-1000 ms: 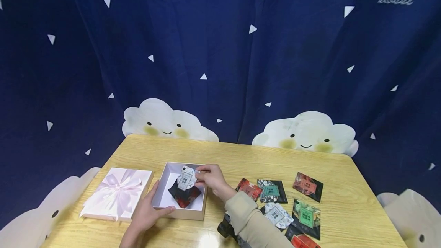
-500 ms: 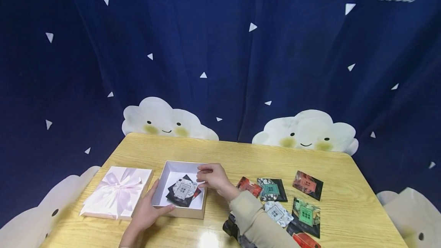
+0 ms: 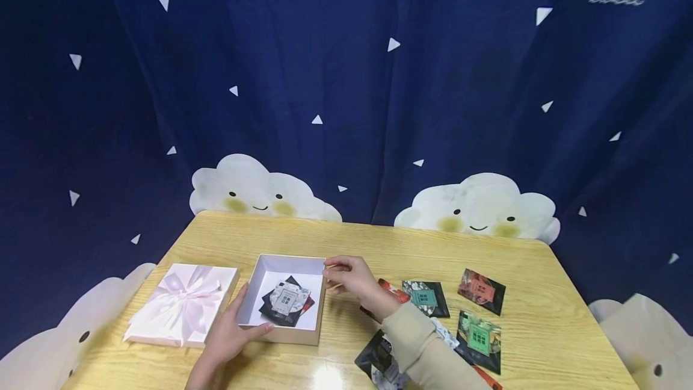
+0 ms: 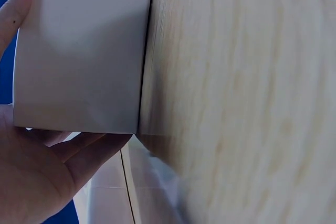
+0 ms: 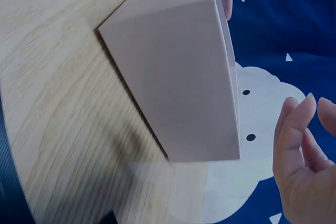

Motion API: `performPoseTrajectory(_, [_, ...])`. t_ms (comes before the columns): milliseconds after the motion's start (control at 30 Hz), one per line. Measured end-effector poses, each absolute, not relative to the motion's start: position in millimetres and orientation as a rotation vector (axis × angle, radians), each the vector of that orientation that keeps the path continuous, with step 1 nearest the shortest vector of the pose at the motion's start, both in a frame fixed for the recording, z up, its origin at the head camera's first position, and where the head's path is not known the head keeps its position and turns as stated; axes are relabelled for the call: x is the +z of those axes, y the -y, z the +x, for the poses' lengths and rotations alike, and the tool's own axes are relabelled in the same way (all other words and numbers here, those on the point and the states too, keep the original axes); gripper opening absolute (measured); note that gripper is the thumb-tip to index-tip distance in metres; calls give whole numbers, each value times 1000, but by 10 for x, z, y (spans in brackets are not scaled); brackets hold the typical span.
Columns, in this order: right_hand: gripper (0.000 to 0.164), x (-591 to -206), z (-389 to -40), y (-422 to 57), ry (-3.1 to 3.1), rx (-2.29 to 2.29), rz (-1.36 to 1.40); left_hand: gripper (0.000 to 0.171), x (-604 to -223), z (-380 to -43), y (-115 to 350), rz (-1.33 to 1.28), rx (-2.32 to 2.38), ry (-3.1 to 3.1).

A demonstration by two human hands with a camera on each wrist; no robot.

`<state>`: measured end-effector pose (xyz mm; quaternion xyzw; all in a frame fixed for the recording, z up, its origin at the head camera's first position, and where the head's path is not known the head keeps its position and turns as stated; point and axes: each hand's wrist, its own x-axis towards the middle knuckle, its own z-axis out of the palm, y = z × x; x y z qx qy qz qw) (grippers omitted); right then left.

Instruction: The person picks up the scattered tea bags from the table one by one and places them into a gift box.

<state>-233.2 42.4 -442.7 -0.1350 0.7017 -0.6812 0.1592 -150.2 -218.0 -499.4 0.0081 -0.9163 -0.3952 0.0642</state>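
Observation:
My left hand [image 3: 231, 336] grips the near left corner of a pale open box [image 3: 289, 336], thumb along its front wall and fingers round the side. In the left wrist view the same hand [image 4: 31, 171] bends round the end of the box [image 4: 79, 56]. Inside lie several flat sachets, overlapping at angles, with a white floral one [image 3: 285, 300] on top. My right hand [image 3: 354, 281] is beside the far right corner of the box, holding nothing. The right wrist view has this hand [image 5: 307, 166] apart from the box [image 5: 173, 66], its fingers loosely bent.
Left of the box lies a pale lid [image 3: 184, 309] with a ribbon bow. On the right are several sachets, among them a green-labelled one [image 3: 479, 342], a red-labelled one [image 3: 482, 290] and a teal-labelled one [image 3: 425, 298]. My right sleeve [image 3: 428, 342] covers some of them.
The white floral sachet has been let go and lies on the others in the box. My right hand has drawn back to the right; my left hand stays on the box.

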Motion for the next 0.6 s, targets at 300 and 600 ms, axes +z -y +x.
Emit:
performPoseTrajectory(300, [28, -4396, -2333, -623, -2102, -1890, -349, 106, -4999, -1505, 2181, 29, -1194, 2772])
performPoseTrajectory(600, [28, -4175, -2208, -841, -2168, -1826, -385, 106, -5008, -1506, 2183, 30, -1203, 2766])
